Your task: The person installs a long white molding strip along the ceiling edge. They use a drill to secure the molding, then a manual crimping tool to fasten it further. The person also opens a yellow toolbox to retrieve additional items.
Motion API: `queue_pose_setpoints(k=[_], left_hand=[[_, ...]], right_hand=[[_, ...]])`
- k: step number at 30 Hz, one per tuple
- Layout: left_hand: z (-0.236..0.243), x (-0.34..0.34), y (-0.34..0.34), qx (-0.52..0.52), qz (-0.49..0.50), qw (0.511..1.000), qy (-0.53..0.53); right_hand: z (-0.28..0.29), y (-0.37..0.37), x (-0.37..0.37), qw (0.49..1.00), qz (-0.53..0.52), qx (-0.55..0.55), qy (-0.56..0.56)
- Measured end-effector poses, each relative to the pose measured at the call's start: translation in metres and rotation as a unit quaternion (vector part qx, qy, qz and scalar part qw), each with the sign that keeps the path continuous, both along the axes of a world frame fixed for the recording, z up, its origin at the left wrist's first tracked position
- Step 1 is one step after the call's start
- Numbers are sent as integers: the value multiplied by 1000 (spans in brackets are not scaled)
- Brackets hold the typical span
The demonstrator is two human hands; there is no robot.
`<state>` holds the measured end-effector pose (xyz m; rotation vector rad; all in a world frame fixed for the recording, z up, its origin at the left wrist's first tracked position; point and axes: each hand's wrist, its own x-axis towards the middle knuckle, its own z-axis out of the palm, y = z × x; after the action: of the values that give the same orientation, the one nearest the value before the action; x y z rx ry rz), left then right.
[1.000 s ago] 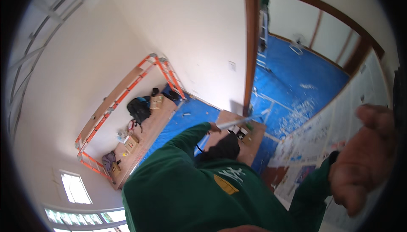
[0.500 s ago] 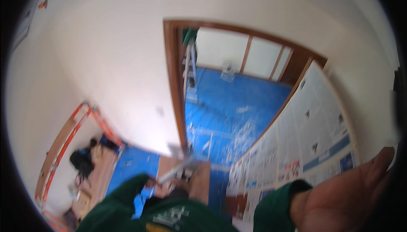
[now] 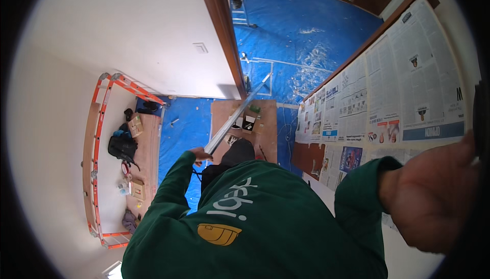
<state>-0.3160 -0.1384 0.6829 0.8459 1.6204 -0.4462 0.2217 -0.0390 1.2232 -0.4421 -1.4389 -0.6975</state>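
Observation:
My left hand (image 3: 200, 156) is closed around the lower end of a long silver-grey straight bar (image 3: 232, 122). The bar slants up and to the right, past the door frame (image 3: 228, 39) and over the blue floor sheeting. Close to the camera at the right is my right hand (image 3: 434, 200), raised with its palm showing. Its fingers run into the dark rim beside a black edge (image 3: 480, 121), so their grip is hidden. Both arms wear green sleeves.
A newspaper-covered door (image 3: 388, 85) stands at the right. Blue sheeting (image 3: 184, 121) covers the floor, with a brown board (image 3: 268, 126) bearing small items. An orange ladder (image 3: 103, 110) leans at the left near a black bag (image 3: 122, 146). Another ladder (image 3: 239, 3) stands through the doorway.
The view has tipped down, showing more of my body and the floor. The bar in my left hand appears sharper and still slants toward the doorway. My right hand stays raised at the right.

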Motion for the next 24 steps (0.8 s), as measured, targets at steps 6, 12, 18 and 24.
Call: queue_pose_setpoints(k=[6, 12, 18, 24], left_hand=[[-37, -2, -62, 64, 78, 994, 31], [-147, 22, -141, 92, 52, 989, 104], [-188, 81, -124, 81, 104, 986, 105], [-203, 90, -78, 22, 70, 985, 156]], right_hand=[[-80, -9, -23, 900, 37, -434, -4], [-191, -60, 9, 683, 23, -730, 13], [-215, -110, 61, 644, -42, -764, -8], [-197, -112, 80, 616, -110, -779, -40]])
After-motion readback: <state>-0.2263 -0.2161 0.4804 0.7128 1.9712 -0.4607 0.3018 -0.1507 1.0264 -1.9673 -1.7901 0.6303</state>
